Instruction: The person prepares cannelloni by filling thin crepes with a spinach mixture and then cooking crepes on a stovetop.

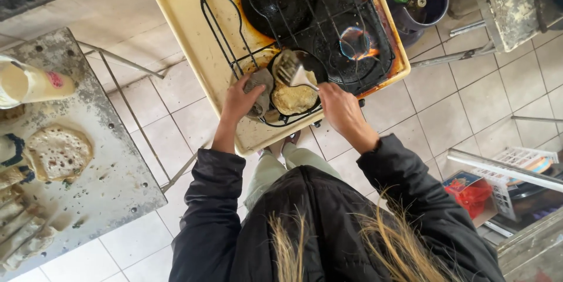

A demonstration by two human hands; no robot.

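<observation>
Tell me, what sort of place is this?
Probably a simple home kitchen: a gas stove with a lit burner, a pan of flatbread, and more cooked flatbreads on a metal table.

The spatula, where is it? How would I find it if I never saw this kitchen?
Start at the cream stove with the black wire grate. Near its front edge sits a small dark pan holding pale flatbreads. The spatula lies over that bread, gripped by the right hand. It is the only shiny slotted metal thing there; the left hand holds a grey cloth.
</observation>
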